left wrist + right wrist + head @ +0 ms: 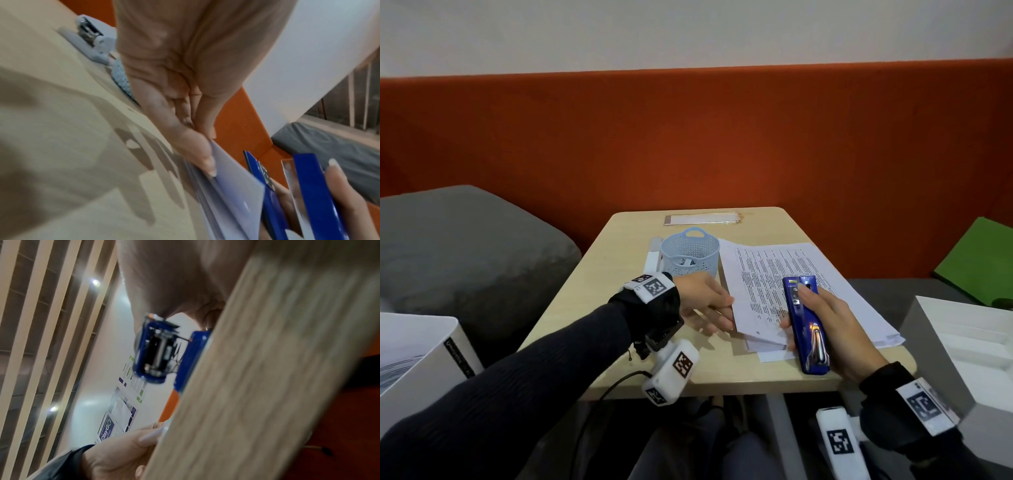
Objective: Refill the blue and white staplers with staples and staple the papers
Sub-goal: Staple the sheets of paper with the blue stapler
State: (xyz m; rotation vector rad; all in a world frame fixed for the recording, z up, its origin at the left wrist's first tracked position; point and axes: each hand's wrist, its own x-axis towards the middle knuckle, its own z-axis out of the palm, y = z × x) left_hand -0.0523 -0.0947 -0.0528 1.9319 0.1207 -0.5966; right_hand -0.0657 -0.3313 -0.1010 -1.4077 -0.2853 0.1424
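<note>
We find the right hand (835,329) at the near right corner of the worktop (592,308), its grip closed round the blue stapler (806,325): the fingers lie curled over the top arm and the thumb shows on the opposite side. The stapler lies over the near left part of the papers (808,274), running from the near edge toward the far edge. From the left wrist view its upper and lower parts (314,194) stand apart, with the paper corner (232,186) next to the gap; we cannot tell whether the sheets sit inside it.

The left hand (709,301) holds the left edge of the papers, its grip a pinch between thumb and fingers (197,152) on the upper sheets, which lift off the rest of the pile.

The papers spread across the right half of the worktop. The white stapler (652,257) lies toward the far edge, just left of a pale blue basket (690,251), and touches it or nearly so. A phone (702,219) lies flat along the far edge.
</note>
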